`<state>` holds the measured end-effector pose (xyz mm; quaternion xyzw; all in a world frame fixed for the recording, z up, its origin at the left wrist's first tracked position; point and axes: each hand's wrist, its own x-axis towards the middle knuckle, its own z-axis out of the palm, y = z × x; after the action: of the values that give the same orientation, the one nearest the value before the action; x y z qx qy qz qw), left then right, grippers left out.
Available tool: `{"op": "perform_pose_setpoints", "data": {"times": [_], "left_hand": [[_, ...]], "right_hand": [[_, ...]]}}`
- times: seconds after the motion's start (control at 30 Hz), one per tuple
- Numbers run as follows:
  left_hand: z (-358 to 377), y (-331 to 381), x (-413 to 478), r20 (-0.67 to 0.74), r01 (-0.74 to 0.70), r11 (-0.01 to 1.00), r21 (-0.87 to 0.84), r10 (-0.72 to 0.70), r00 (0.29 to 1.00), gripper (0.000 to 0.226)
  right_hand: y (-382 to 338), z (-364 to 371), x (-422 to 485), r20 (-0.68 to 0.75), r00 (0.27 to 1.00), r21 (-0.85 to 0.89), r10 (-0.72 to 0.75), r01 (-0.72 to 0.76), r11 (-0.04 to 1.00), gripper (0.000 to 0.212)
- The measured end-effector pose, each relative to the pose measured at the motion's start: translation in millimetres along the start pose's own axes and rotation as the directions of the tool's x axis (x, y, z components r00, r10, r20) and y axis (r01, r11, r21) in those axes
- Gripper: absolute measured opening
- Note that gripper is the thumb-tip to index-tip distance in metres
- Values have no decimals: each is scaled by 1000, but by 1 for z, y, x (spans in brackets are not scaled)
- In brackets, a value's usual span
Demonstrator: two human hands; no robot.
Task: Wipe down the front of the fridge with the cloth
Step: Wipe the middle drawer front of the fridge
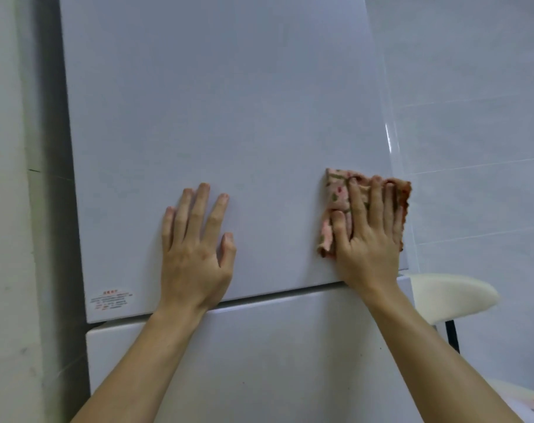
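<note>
Mid-wipe: your right hand (pixel 367 236) presses the cloth (pixel 335 192) flat against the fridge (pixel 213 102); left hand (pixel 195 239) flat, empty. Next, sweep toward nine o'clock.

Both hands flat on fridge (pixel 223 117): left hand (pixel 195 248) bare, right hand (pixel 367 239) pressing cloth (pixel 335 190).

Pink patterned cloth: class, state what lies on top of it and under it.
The right hand lies flat on the pink patterned cloth, pressing it against the white upper fridge door. The door surface beneath is hidden.
</note>
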<state>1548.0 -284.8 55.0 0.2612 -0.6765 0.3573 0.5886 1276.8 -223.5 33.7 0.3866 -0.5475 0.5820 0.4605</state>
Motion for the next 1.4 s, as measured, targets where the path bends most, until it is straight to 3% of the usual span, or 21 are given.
{"op": "perform_pose_setpoints", "data": {"times": [0.2,0.33,0.67,0.93,1.23,1.4], "left_hand": [[-12,-19,-18,22,28,1000,14,-28,999,62],[-23,-41,-37,7,65,998,27,-65,998,61],[-39,-79,-69,-5,88,995,56,-88,996,60],[-51,-99,-95,27,102,993,65,-104,994,58],[-58,-121,-125,50,106,993,49,-109,993,57],[-69,-152,-155,27,222,967,126,-227,974,59]], "right_hand": [[-9,-3,-16,38,974,2,225,-225,974,66],[-35,0,-37,50,968,4,244,-245,970,66],[-154,25,-107,56,994,-17,-89,90,996,61],[-185,22,-151,167,895,128,-413,395,910,54],[-198,16,-174,157,915,274,-371,320,907,49],[-209,13,-201,232,865,302,-445,371,878,51]]}}
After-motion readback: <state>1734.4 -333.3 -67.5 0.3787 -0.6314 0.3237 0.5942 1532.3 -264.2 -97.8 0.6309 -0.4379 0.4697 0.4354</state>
